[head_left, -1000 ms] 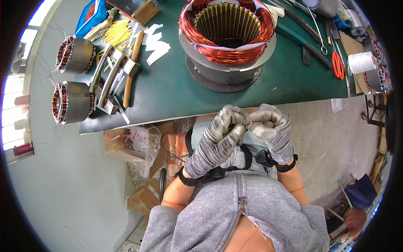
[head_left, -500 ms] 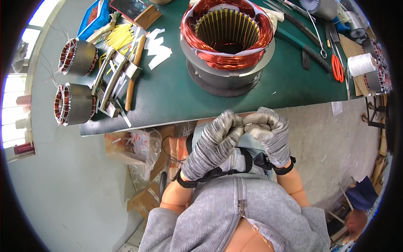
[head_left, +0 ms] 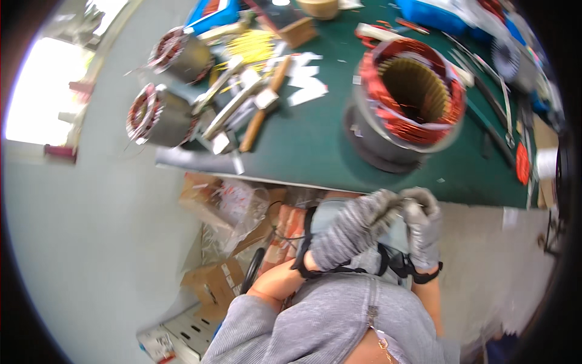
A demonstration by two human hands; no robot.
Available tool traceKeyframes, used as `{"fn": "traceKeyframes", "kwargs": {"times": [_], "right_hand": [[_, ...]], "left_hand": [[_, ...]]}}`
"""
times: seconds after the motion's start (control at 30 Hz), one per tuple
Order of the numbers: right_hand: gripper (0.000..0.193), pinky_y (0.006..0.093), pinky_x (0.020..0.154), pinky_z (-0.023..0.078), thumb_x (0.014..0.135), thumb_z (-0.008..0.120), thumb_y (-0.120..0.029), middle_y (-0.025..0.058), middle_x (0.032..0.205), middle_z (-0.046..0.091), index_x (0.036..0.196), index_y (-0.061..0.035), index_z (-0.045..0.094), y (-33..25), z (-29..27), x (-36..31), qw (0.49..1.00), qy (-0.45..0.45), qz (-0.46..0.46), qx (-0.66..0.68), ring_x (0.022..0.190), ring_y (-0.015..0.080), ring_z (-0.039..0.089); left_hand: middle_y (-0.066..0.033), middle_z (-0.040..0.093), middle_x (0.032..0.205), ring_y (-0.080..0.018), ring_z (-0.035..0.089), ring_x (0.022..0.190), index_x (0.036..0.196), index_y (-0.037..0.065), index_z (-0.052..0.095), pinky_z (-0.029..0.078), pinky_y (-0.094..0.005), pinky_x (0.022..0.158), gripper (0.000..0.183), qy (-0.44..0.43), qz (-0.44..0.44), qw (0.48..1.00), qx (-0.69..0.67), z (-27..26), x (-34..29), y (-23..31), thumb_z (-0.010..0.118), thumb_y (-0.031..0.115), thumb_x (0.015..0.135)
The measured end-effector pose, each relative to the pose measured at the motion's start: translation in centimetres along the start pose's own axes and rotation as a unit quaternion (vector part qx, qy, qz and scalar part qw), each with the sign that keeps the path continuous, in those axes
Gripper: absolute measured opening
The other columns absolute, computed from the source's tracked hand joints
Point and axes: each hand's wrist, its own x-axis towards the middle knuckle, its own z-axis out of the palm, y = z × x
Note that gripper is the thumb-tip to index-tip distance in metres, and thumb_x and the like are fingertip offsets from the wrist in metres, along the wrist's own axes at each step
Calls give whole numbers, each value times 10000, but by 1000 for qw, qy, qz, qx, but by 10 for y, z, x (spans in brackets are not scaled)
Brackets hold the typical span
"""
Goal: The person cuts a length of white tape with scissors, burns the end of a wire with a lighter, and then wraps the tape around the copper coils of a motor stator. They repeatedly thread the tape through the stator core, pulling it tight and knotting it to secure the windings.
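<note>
Both my hands wear grey knitted gloves and meet just off the table's near edge. My left hand [head_left: 354, 227] is closed, its fingertips pinched against those of the right. My right hand [head_left: 422, 223] is closed too, with fingers bent inward. Whatever is between the fingertips is too small and blurred to make out. Beyond them a large stator [head_left: 377, 124] with red copper windings stands on a dark round pad [head_left: 382, 162] on the green table [head_left: 303, 136].
Two smaller stators [head_left: 173, 118] lie on their sides at the far left. Near them are a wooden-handled hammer [head_left: 257, 130], yellow strips [head_left: 251, 48] and white paper pieces [head_left: 307, 94]. Red-handled scissors [head_left: 522, 164] and a white thread spool [head_left: 547, 162] lie right. A cardboard box [head_left: 209, 203] stands below the table.
The head view has turned left and tilted, so the table and stators appear farther right and slanted. My gloved hands stay pinched together.
</note>
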Motion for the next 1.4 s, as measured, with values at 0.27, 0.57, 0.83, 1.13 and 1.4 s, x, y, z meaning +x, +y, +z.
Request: {"fn": "traceKeyframes", "kwargs": {"times": [0.27,0.57,0.83,1.13,1.4], "right_hand": [[109,150,475,304,916,565,-176,-15,826,530,973,-83,557,-5,23,3,967,-62,9,249,584,23,366],[291,240,746,434,918,563,-220,49,1121,586,1184,-101,563,18,-126,-11,932,-82,-38,352,790,110,482],[382,370,1038,337,920,502,-260,89,1213,567,1246,-62,526,100,-378,-81,920,383,-26,84,1148,213,498],[823,352,1035,325,720,708,-191,169,1377,401,1399,7,286,1,-6,-25,922,-161,-280,-212,1261,262,410],[206,311,765,468,806,644,-180,89,890,662,974,-65,675,19,-139,-24,955,-74,-52,-283,811,188,603]], "left_hand": [[-101,553,1081,-169,557,984,1214,26,529,448,-294,858,293,47,88,953,-285,0,-6,1,441,161,969],[-36,552,749,-185,559,701,890,77,484,407,-485,979,325,157,75,840,-514,-80,-24,-15,506,399,928],[1,492,741,-146,508,737,883,53,581,420,-386,938,173,327,70,845,-417,-186,-85,-61,547,218,922],[-195,302,1456,-356,102,1402,813,131,695,162,-443,1107,210,60,225,968,88,-20,-1,19,548,274,860],[69,294,600,-51,281,514,1053,18,557,258,-199,488,236,337,53,825,-451,-178,-84,-78,606,122,848]]}}
